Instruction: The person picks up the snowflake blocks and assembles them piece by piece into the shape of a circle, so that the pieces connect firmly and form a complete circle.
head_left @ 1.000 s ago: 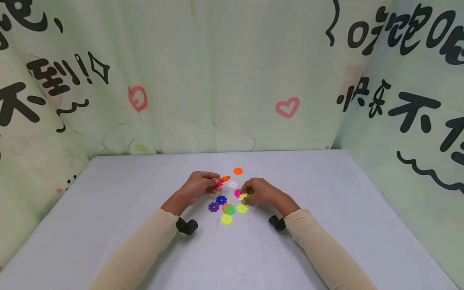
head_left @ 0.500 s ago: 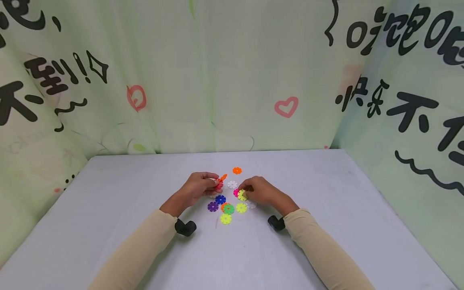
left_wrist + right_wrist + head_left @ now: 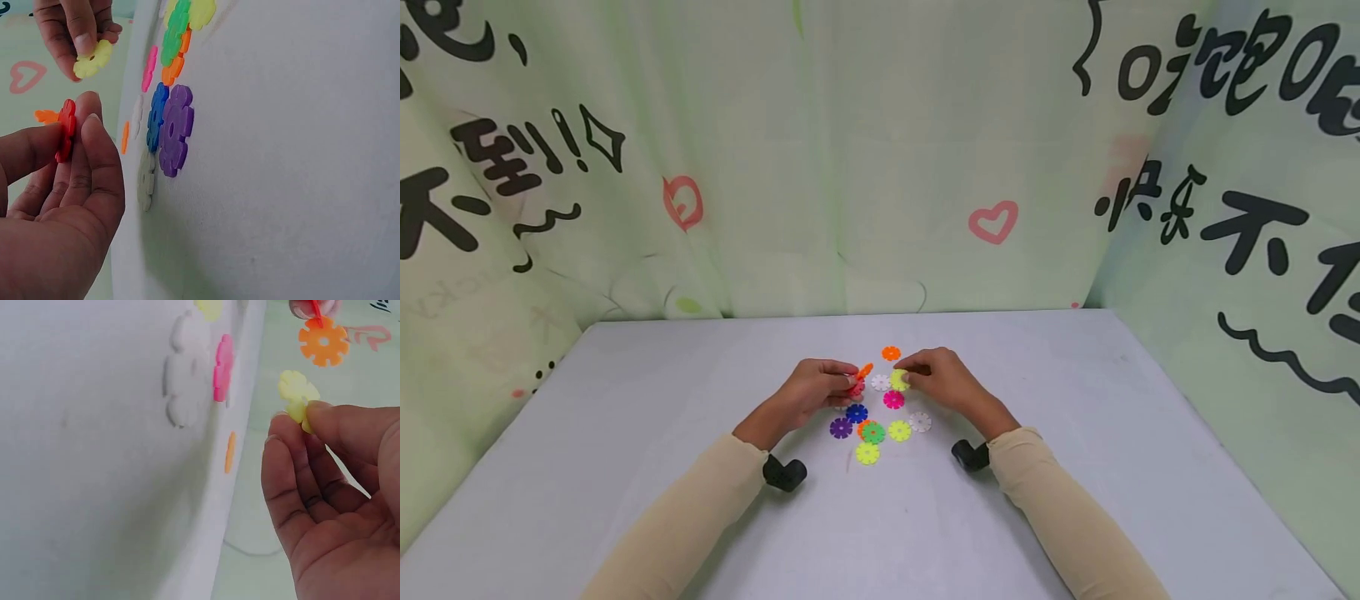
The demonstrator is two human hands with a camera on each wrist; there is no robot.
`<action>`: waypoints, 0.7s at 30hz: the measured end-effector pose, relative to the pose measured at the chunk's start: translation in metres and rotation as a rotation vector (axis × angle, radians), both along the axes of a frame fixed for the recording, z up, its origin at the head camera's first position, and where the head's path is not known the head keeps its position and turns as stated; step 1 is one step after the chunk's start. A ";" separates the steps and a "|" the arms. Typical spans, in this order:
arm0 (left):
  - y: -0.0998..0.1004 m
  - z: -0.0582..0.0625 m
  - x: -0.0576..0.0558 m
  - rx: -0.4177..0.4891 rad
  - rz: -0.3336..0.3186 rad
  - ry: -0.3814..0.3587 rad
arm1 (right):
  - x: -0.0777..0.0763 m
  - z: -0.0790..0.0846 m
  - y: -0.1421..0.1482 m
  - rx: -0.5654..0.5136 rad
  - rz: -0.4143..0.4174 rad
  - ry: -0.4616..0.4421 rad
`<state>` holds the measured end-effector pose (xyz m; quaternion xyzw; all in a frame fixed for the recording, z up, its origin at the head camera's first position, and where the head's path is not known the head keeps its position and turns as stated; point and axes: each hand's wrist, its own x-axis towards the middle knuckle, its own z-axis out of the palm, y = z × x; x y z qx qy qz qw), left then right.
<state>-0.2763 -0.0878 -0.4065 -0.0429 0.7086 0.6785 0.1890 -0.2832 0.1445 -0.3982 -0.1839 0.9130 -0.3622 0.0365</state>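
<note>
My left hand [image 3: 811, 390] pinches a red snowflake disc [image 3: 67, 131] between thumb and fingers. An orange snowflake disc [image 3: 324, 342] is slotted into the red one at an angle and sticks out toward the right hand. Opposite it, my right hand [image 3: 942, 379] pinches a yellow snowflake disc [image 3: 298, 399] by its edge, above the table. The yellow disc is a short gap from the orange one. Beneath the hands lie a pink disc [image 3: 893, 400], a white disc [image 3: 880, 382] and a blue disc [image 3: 857, 413].
More discs lie flat on the white table [image 3: 700, 517]: purple [image 3: 841, 428], green [image 3: 873, 432] overlapping an orange one, two yellow, and a white one [image 3: 920, 422] at right. A single orange disc [image 3: 891, 353] lies farthest back. A printed curtain [image 3: 880, 167] stands behind the table.
My right hand has lifted the yellow disc up and away from the pink disc, which now shows fully. The left hand stays nearly in place, with the orange disc tilted more upright.
</note>
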 end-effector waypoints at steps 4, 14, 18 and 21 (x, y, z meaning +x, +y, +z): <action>0.002 -0.001 -0.002 -0.006 -0.015 0.001 | -0.002 0.000 0.002 -0.064 -0.024 0.007; 0.005 -0.002 0.000 -0.034 -0.067 0.005 | -0.006 0.003 -0.001 -0.291 -0.070 -0.090; 0.006 -0.002 0.001 -0.031 -0.095 0.011 | -0.005 0.005 -0.003 -0.323 -0.058 -0.113; 0.006 -0.003 0.002 -0.031 -0.112 0.019 | -0.004 0.005 -0.004 -0.328 -0.057 -0.123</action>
